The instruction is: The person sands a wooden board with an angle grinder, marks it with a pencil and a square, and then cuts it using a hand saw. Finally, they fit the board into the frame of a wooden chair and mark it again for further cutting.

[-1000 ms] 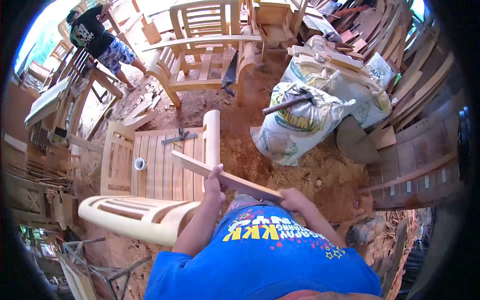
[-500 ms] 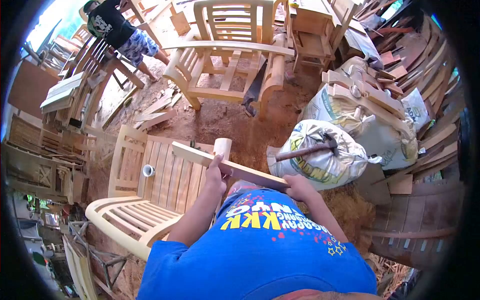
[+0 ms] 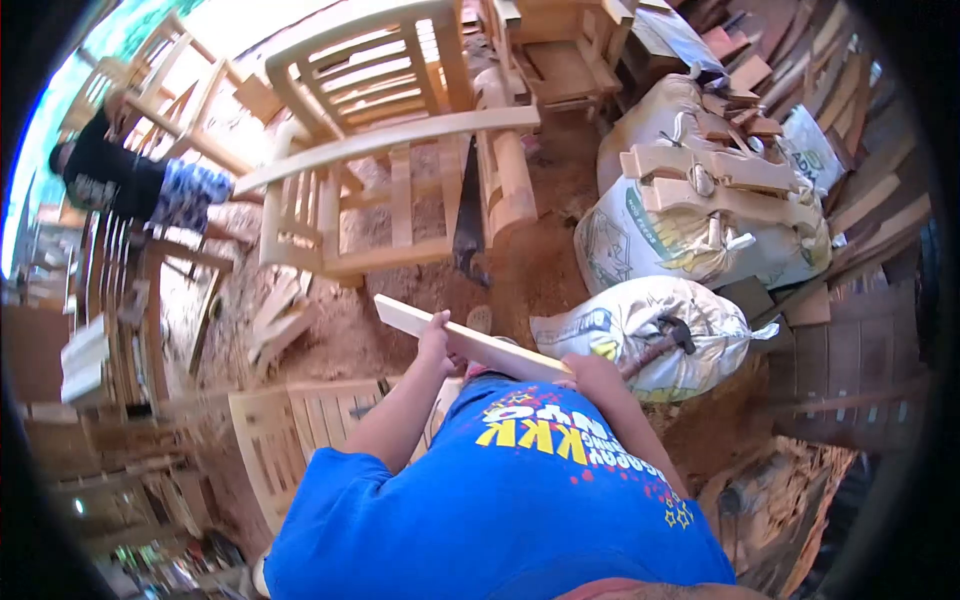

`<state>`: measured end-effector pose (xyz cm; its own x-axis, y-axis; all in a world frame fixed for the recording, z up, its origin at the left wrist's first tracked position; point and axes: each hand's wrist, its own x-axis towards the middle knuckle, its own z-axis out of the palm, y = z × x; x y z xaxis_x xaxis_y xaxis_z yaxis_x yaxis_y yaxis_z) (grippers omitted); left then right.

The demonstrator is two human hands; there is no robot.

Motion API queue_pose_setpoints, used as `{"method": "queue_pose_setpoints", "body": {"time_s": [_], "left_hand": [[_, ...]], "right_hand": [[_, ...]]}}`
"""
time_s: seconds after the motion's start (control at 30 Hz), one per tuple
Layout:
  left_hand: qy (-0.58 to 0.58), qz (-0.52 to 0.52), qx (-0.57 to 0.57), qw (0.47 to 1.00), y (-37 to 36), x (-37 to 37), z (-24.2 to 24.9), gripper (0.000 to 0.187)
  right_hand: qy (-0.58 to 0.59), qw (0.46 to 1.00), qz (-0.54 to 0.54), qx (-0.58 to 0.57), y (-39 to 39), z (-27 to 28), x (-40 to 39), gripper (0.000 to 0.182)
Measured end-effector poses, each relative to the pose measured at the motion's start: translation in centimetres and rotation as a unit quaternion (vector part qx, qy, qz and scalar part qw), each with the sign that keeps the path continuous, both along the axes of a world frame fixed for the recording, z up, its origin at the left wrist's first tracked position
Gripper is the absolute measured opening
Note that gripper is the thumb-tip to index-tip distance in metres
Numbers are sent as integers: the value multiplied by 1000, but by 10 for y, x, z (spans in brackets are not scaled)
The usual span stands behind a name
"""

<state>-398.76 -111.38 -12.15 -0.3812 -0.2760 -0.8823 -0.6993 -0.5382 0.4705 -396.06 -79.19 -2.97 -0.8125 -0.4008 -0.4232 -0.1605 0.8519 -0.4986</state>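
A flat wooden board (image 3: 480, 346) is held slantwise in front of my blue shirt. My left hand (image 3: 436, 345) grips it left of its middle, with the fingers over its upper edge. At the board's right end my right hand (image 3: 584, 372) is closed on it. Beyond the board stands a wooden armchair frame (image 3: 385, 262), with a plank (image 3: 390, 142) lying across its arms and a hand saw (image 3: 468, 215) hanging from it. A slatted wooden bench (image 3: 300, 420) is partly hidden behind my left arm.
A white sack (image 3: 650, 310) with a hammer (image 3: 670, 345) on it lies right of my hands. Larger sacks (image 3: 640, 225) bear wooden pieces (image 3: 730, 180). Wood scraps (image 3: 280, 325) lie on the ground. Another person (image 3: 130, 180) is at the upper left.
My view has turned and moved closer to the armchair frame, which now looks larger. The slatted bench sits lower in view. Both hands still hold the board.
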Motion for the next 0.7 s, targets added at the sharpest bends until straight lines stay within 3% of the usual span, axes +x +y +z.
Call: {"method": "queue_pose_setpoints", "body": {"time_s": [0.07,0.1,0.2,0.27,0.33,0.37,0.5,0.63,0.7], "left_hand": [[8,-45,67,997,-31,-44,-25,77],[-10,-62,63,996,-34,-66,7,77],[24,-124,124,984,-63,-126,-18,70],[22,-149,103,983,-64,-156,-31,71],[-12,-166,97,981,-54,-178,20,71],[-2,-174,108,979,-54,-186,13,72],[34,-157,132,978,-70,-186,-21,72],[44,-70,56,995,-95,-154,22,77],[36,-42,35,998,-127,-135,16,77]], "right_hand": [[-21,999,-46,-3,-24,6,-16,47],[-25,997,-75,5,-35,11,-25,48],[23,992,-125,-14,-60,14,-40,49],[0,985,-172,-5,-76,25,-46,50],[10,977,-211,5,-82,32,-51,49],[18,973,-231,2,-86,36,-53,47],[45,969,-243,-25,-88,35,-58,43],[15,975,-208,-77,-91,11,-68,40],[-11,982,-165,-92,-101,-6,-79,40]]}}
